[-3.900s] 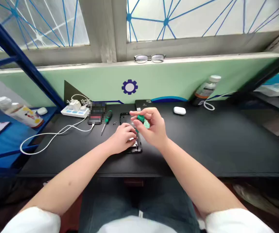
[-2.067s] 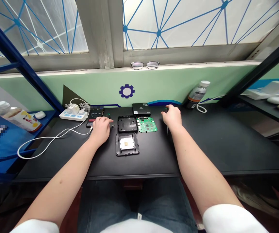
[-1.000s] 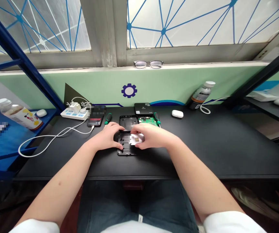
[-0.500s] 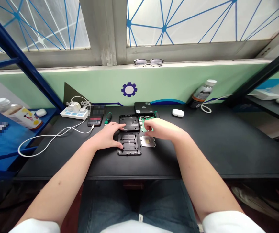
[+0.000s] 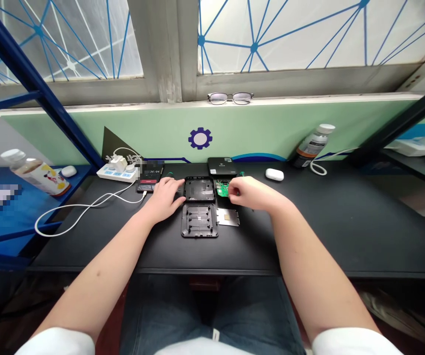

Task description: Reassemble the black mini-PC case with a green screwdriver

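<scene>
At desk (image 5: 345,222) centre, the right hand (image 5: 251,193) closes on the circuit board (image 5: 222,188) at its 3 o'clock edge. The board is likely light, stiff and fragile: hold by edges. The left hand (image 5: 164,197), loosely open, touches the case (image 5: 199,190) at 9 o'clock.

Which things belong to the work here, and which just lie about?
In hand: green circuit board at the right hand; far black plastic shell at the left hand; near black plastic shell; square silver plate.
Lying about: dark-rimmed glasses; white earbud case; white-capped bottle.
</scene>
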`<state>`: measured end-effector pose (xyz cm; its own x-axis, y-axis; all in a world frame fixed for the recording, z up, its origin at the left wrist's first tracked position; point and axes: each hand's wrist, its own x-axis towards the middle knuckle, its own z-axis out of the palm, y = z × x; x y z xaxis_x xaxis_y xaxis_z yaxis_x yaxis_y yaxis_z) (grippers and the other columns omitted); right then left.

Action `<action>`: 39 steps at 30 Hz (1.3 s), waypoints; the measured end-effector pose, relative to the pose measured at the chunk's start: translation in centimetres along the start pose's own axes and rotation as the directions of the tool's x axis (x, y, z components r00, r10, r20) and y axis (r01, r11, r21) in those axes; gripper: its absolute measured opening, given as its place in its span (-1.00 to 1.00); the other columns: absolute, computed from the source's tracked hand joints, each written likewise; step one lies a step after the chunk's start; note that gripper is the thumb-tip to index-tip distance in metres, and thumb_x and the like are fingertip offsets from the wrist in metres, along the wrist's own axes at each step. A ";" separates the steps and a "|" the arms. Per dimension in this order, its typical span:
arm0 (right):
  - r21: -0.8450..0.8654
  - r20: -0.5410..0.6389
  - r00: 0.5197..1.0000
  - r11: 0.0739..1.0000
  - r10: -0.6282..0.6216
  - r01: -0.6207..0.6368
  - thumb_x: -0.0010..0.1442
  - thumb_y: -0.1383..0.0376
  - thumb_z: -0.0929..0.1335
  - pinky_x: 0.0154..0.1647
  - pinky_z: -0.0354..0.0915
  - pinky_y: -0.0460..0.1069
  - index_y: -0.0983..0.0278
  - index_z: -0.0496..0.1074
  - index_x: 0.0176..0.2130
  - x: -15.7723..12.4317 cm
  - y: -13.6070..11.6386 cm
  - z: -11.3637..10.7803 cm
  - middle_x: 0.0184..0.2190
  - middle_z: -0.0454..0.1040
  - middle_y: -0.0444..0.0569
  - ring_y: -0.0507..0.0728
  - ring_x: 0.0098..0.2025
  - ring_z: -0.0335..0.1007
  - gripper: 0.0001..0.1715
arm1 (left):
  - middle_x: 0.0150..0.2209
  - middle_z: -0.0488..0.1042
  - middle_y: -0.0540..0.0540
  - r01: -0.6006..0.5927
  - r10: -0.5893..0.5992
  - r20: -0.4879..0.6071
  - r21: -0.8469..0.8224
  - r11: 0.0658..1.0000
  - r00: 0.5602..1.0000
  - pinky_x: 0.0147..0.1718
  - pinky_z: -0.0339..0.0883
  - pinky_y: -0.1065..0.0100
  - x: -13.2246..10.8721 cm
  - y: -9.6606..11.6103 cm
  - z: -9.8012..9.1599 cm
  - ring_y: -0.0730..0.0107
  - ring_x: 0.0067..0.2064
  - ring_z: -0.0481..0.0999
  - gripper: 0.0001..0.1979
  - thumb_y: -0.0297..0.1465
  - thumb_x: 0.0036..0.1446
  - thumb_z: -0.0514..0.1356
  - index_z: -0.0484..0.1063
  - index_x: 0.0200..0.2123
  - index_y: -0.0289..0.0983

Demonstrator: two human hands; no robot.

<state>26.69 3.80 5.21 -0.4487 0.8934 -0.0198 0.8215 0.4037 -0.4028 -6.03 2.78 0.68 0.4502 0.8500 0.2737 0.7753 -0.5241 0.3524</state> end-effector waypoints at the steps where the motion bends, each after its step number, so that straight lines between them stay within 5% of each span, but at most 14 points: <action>1: 0.034 -0.040 0.999 0.999 -0.026 0.027 0.19 0.29 0.37 -0.23 0.33 0.03 0.20 0.42 -0.39 0.0 0.2 -0.1 -0.30 0.56 -0.02 0.15 -0.27 0.45 -0.91 | 0.25 0.49 -0.30 0.015 -0.015 0.010 0.011 1.000 1.000 0.34 0.18 -0.22 0.1 0.0 0.1 -0.14 0.37 0.26 -0.46 -0.29 0.39 0.19 0.29 0.38 -0.26; 5: 0.211 -0.166 0.986 0.976 -0.024 0.059 0.35 0.17 0.27 0.13 0.38 0.20 0.17 0.34 -0.29 0.1 0.8 -0.2 0.08 0.55 0.11 0.29 0.11 0.48 -0.82 | 0.30 0.47 -0.30 0.074 -0.075 0.041 0.024 0.997 0.996 0.36 0.16 -0.23 0.7 0.2 0.5 -0.15 0.44 0.19 -0.45 -0.29 0.41 0.16 0.26 0.41 -0.23; 8: 0.321 -0.245 0.966 0.947 0.085 -0.002 0.40 0.17 0.24 0.21 0.36 0.26 0.16 0.26 -0.28 0.1 0.1 -0.1 0.16 0.53 0.17 0.32 0.22 0.46 -0.80 | 0.30 0.49 -0.30 0.103 -0.105 0.063 0.033 0.994 0.993 0.36 0.14 -0.22 1.0 0.6 0.6 -0.17 0.46 0.18 -0.45 -0.30 0.41 0.17 0.27 0.41 -0.25; 13: 0.405 -0.342 0.939 0.908 0.038 0.110 0.45 0.21 0.23 0.29 0.33 0.34 0.16 0.25 -0.23 0.5 -2.8 1.5 0.25 0.51 0.21 0.31 0.31 0.45 -0.85 | 0.27 0.52 -0.28 0.095 -0.099 0.067 0.060 0.994 0.993 0.35 0.15 -0.20 1.1 1.0 0.4 -0.18 0.45 0.22 -0.45 -0.29 0.40 0.20 0.31 0.39 -0.24; 22: 0.032 -0.183 0.974 0.990 -0.131 0.139 0.48 0.44 0.16 0.39 -0.12 0.77 0.24 0.32 -0.10 2.6 -6.1 7.4 0.33 0.41 0.35 0.42 0.48 0.19 -0.80 | 0.24 0.54 -0.29 0.081 -0.086 0.061 0.077 0.994 0.994 0.32 0.18 -0.19 1.1 0.8 0.7 -0.17 0.40 0.27 -0.41 -0.29 0.39 0.24 0.28 0.43 -0.22; 31: -0.008 -0.107 0.986 0.992 -0.128 0.128 0.50 0.42 0.17 0.41 0.16 0.51 0.26 0.36 -0.04 2.7 -6.9 7.0 0.24 0.50 0.30 0.38 0.38 0.32 -0.78 | 0.32 0.47 -0.30 0.071 -0.078 0.067 0.106 0.992 0.995 0.33 0.17 -0.15 1.0 0.5 0.9 -0.14 0.40 0.27 -0.45 -0.32 0.40 0.20 0.31 0.40 -0.24; 39: 0.010 -0.114 0.986 0.993 -0.120 0.122 0.50 0.41 0.19 0.44 0.11 0.43 0.24 0.34 -0.08 2.8 -6.6 7.4 0.15 0.56 0.23 0.32 0.33 0.39 -0.82 | 0.31 0.47 -0.33 0.039 -0.045 0.054 0.117 0.992 0.998 0.32 0.19 -0.12 1.0 0.0 1.2 -0.10 0.41 0.29 -0.48 -0.32 0.40 0.20 0.34 0.38 -0.23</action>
<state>17.42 2.22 1.05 -0.5009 0.8552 0.1327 0.7574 0.5074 -0.4110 -5.00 3.71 -0.11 0.4377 0.8745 0.2089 0.8387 -0.4809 0.2557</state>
